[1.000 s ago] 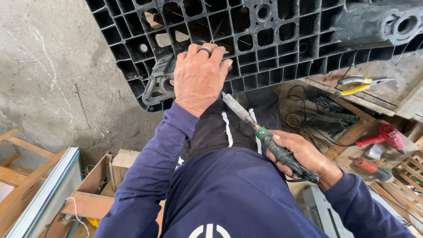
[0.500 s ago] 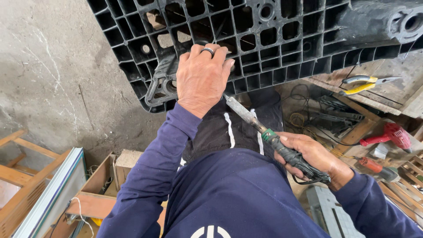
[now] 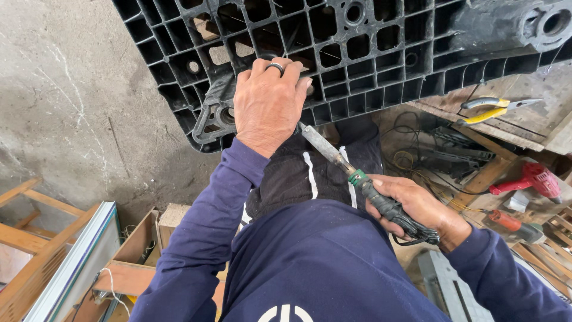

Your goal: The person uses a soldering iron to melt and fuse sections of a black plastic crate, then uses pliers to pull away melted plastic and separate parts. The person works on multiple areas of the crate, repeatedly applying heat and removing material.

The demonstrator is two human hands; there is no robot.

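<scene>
The person wears a navy-blue long-sleeved cotton top (image 3: 310, 262) with a white round emblem (only partly in view) at its lower edge, black trousers with white side stripes (image 3: 304, 173), and a dark band ring (image 3: 275, 67) on the left hand (image 3: 268, 107).
</scene>
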